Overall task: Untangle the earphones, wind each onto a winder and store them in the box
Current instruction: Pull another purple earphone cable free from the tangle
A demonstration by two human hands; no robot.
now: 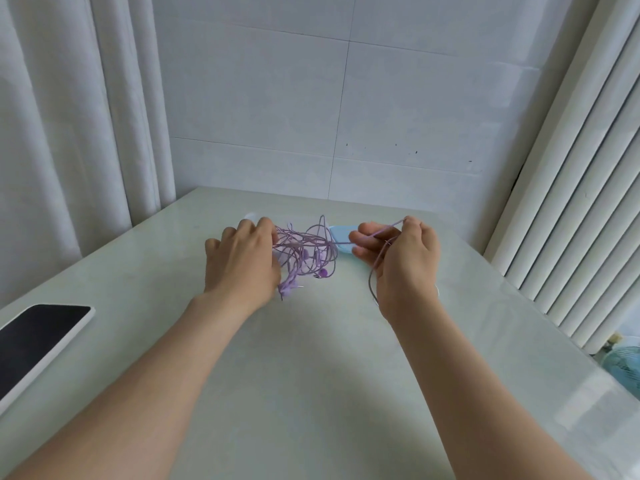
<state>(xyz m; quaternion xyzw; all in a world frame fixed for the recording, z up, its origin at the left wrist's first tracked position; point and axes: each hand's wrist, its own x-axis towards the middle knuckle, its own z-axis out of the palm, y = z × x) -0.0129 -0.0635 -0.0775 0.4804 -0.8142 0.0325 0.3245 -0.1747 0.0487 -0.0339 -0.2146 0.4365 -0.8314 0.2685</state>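
Note:
A tangle of purple earphones [306, 252] hangs between my two hands, just above the pale table [311, 358]. My left hand [242, 261] grips the left side of the knot. A single purple strand is pinched in my right hand [401, 258]; it runs across the fingers and dangles below the palm. Behind my right fingers lies a light blue flat object [341, 237], partly hidden. Beyond my left hand a small white thing [251, 216] peeks out; what it is cannot be told.
A dark-screened tablet with a white rim [38, 341] lies at the table's left edge. Curtains hang on the left, a white ribbed radiator [571, 220] stands on the right, and a tiled wall closes the back. A bluish object [623, 362] sits beyond the table's right edge.

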